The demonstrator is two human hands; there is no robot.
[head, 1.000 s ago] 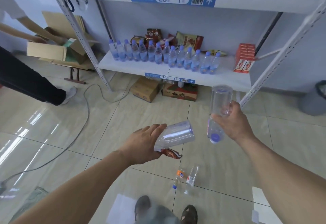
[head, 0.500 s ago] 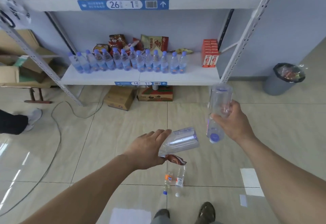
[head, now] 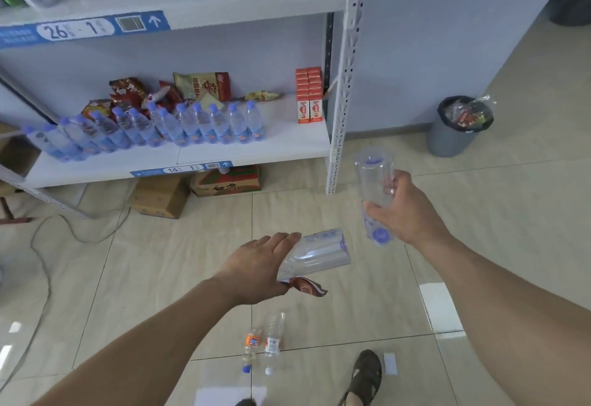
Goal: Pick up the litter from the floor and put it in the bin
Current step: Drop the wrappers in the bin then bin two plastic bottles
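- My left hand (head: pixel 256 269) grips an empty bottle (head: pixel 315 254) and a wrapper (head: pixel 307 287) together — one trip.
- My right hand (head: pixel 404 210) clutches another clear bottle (head: pixel 374 193), cap down.
- The bin (head: pixel 454 127) stands well apart, by the wall.
- Two bottles on the floor (head: pixel 260 346) remain near my foot.

Held bottles (head: pixel 315 254) were clear plastic, one with a blue cap (head: pixel 380 235); wrapper (head: pixel 308 287) red-brown; bin (head: pixel 454 130) grey, black-lined; floor tiles (head: pixel 179 261) beige.
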